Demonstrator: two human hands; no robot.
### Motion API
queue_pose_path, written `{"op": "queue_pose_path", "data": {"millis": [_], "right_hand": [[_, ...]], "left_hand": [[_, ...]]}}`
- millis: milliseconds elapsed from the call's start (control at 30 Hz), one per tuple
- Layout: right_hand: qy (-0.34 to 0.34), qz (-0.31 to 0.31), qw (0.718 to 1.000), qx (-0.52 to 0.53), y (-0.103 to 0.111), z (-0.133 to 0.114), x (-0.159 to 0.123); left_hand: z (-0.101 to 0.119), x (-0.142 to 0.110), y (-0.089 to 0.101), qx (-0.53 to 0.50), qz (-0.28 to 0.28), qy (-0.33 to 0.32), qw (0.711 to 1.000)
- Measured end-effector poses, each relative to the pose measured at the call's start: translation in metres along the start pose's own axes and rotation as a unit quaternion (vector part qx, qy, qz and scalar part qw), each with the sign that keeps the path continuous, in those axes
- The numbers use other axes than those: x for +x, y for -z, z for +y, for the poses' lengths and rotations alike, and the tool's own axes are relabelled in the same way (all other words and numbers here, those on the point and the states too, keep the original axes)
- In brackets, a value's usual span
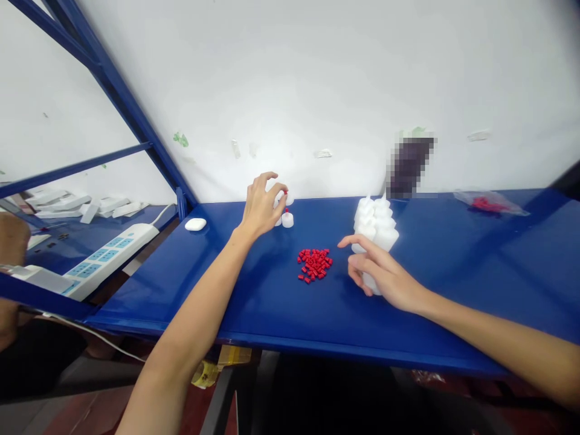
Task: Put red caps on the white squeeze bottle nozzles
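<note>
Near the wall, my left hand (261,208) is closed, thumb and index finger curled at the red cap of a small white bottle that my fingers mostly hide. Right beside it stands another white bottle (287,219) with a red cap. A loose heap of small red caps (313,264) lies between my hands. My right hand (385,275) curls its lower fingers around a white bottle (370,283), partly hidden, while the index finger points left. Just behind that hand, several white bottles (383,223) with pointed nozzles and no caps stand close together.
On the blue table (267,314) sits a white rounded case (196,225) at left. A clear bag of red pieces (489,204) lies at back right. A phone-like dark blurred shape (410,166) leans on the wall. Past the blue frame are a power strip (106,260) and another person's arm (11,241).
</note>
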State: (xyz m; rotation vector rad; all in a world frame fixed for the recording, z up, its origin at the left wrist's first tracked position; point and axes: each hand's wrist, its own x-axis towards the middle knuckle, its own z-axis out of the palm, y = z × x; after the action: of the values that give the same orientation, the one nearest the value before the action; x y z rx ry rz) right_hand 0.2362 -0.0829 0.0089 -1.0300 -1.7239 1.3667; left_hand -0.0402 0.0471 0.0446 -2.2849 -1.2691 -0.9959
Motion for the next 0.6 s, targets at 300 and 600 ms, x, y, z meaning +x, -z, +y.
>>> {"op": "queue_pose_path", "data": {"millis": [300, 600], "right_hand": [[-0.003, -0.028, 0.999, -0.036, 0.001, 0.002, -0.001], [0.010, -0.033, 0.999, -0.026, 0.001, 0.002, -0.001]], "left_hand": [[-0.006, -0.013, -0.012, 0.033, -0.037, -0.003, 0.999], [0.020, -0.014, 0.002, -0.017, 0.000, -0.036, 0.999]]}}
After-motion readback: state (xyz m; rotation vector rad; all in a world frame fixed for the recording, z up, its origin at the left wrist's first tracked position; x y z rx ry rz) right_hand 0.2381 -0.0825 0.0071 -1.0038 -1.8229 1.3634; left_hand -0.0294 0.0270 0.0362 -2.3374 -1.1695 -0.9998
